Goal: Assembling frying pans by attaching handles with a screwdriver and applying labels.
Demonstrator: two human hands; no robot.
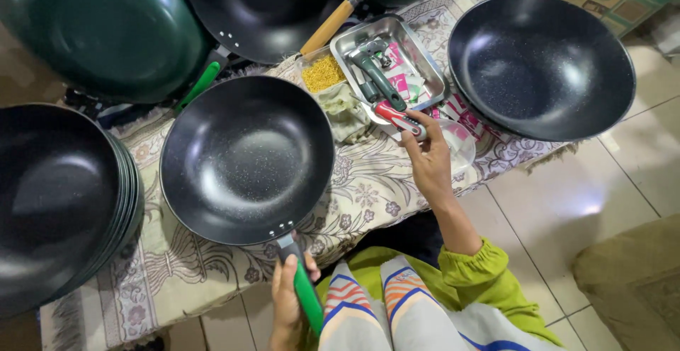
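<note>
- Gripping the green handle (pixel 307 296) at the bottom centre of the frame, the left hand (pixel 287 301) has its fingers wrapped round it.
- That handle belongs to a black wok (pixel 246 158) lying open side up in the middle of the frame, on a patterned cloth (pixel 368 191) that covers the tabletop.
- Right of centre, the right hand (pixel 428 156) pinches a red-handled tool (pixel 401 119) between thumb and fingers, just at the lower edge of a steel tray (pixel 387 57).
- Inside the tray lie a dark green handle piece (pixel 382 78) and pink-and-white paper packets.
- Just left of the tray sits a small clear box of yellow bits (pixel 323 73).
- Another black wok (pixel 541 65) rests at the upper right, partly over the cloth's edge.
- A stack of black woks (pixel 60 202) fills the left edge; a green-backed wok (pixel 106 29) leans at the upper left.
- A wok with a wooden handle (pixel 327 27) lies at top centre.
</note>
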